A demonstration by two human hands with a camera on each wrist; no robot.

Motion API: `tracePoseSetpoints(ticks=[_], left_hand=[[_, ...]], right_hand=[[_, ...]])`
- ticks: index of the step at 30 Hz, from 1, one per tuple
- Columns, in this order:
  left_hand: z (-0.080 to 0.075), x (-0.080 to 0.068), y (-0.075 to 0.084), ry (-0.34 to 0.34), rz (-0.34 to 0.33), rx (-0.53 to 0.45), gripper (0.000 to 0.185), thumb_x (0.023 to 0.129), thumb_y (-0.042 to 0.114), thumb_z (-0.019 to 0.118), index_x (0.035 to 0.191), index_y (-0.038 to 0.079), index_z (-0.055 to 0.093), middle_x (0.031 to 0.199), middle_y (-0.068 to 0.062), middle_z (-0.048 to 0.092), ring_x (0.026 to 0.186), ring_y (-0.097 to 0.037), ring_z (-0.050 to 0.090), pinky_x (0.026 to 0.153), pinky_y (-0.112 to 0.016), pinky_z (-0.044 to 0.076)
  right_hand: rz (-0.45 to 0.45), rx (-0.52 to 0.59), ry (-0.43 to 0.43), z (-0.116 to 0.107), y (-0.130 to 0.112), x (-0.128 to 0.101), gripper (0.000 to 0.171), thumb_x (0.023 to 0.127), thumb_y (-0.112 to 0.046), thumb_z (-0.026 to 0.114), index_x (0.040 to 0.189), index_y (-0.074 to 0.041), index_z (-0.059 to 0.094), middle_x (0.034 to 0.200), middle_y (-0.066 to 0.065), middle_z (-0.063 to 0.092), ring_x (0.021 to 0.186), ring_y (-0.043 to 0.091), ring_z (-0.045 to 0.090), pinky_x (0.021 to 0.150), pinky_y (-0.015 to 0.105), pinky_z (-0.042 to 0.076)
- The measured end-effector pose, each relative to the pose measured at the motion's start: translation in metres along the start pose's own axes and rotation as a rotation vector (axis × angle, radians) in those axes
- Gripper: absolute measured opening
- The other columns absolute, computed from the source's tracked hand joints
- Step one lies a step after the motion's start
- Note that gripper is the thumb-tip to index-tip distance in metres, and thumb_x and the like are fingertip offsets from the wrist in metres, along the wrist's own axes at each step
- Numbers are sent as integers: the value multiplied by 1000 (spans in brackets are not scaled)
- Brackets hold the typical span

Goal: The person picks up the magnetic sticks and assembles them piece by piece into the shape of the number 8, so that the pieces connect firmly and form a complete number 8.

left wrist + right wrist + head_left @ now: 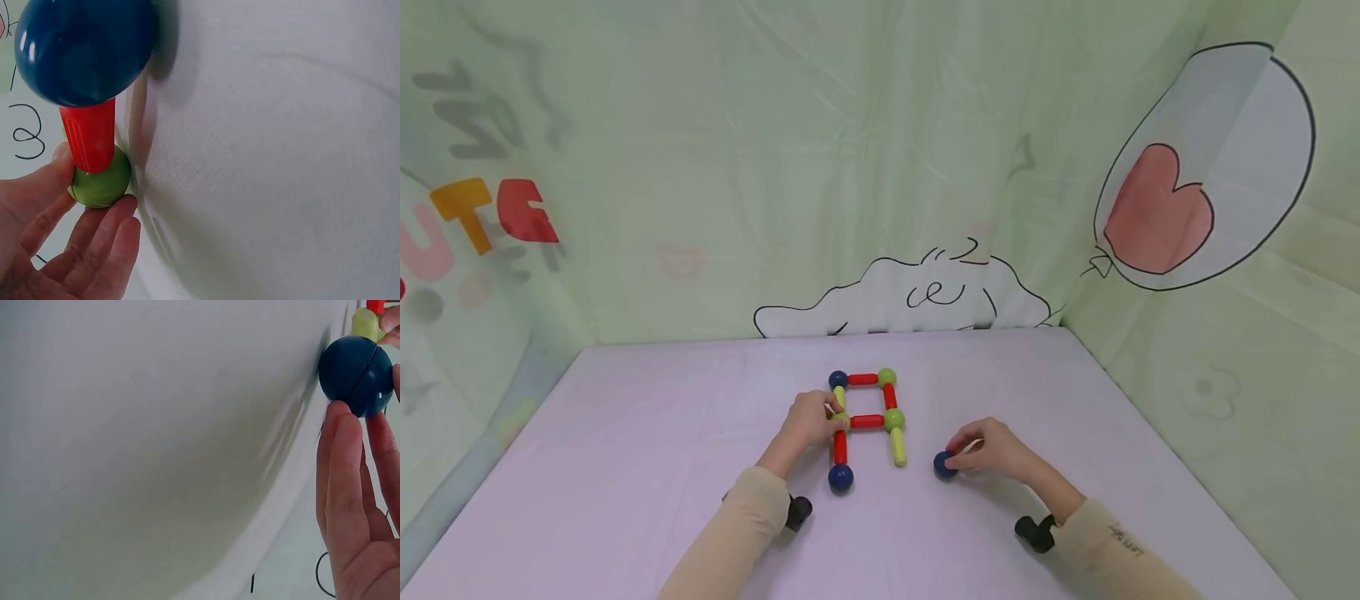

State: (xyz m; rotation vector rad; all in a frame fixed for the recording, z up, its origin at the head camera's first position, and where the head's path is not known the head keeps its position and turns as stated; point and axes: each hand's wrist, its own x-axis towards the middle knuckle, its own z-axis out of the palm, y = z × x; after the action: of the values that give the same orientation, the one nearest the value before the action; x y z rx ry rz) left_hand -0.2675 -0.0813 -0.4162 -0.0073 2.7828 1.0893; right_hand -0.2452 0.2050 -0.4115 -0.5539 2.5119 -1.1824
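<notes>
Resting on the pale purple table (647, 467), the left hand (808, 423) closes thumb and fingertips (119, 212) around the green ball (100, 185) at the left middle joint of the rod-and-ball figure (867, 421), seemingly to keep the piece from sliding on the smooth cloth. In the left wrist view a red rod (89, 134) runs from that green ball toward the near dark blue ball (84, 49), which ends the figure's left leg; the hand has the green ball only, and the red rod merely passes between thumb and fingers.

Moving right, the figure lies flat in the middle of the table: a top red bar (862, 379) joins a blue ball at the far left corner to a green ball at the far right corner, a second red bar (867, 422) crosses lower down, and a yellow-green rod (898, 446) forms the right leg, its near end bare.

Further right, the right hand (992, 450) pinches a loose dark blue ball (945, 465) lightly between thumb and fingertips, the ball sitting on the table just right of the yellow-green rod's free end and apart from it. In the right wrist view the fingers (347, 481) lie nearly straight along the ball, a loose grip rather than a full clasp. A green printed backdrop (880, 167) encloses the table.
</notes>
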Motion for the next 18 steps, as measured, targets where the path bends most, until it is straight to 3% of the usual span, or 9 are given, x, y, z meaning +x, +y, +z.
tracePoseSetpoints(ticks=[18], left_hand=[[0,2,-2,0,-10,-14,17,72,20,68,83,11,59,75,-5,50,64,-18,49,55,-24,43]], right_hand=[[-19,32,-95,31,-18,11,23,68,-19,71,85,-5,62,82,4,59,66,16,58,57,27,48]])
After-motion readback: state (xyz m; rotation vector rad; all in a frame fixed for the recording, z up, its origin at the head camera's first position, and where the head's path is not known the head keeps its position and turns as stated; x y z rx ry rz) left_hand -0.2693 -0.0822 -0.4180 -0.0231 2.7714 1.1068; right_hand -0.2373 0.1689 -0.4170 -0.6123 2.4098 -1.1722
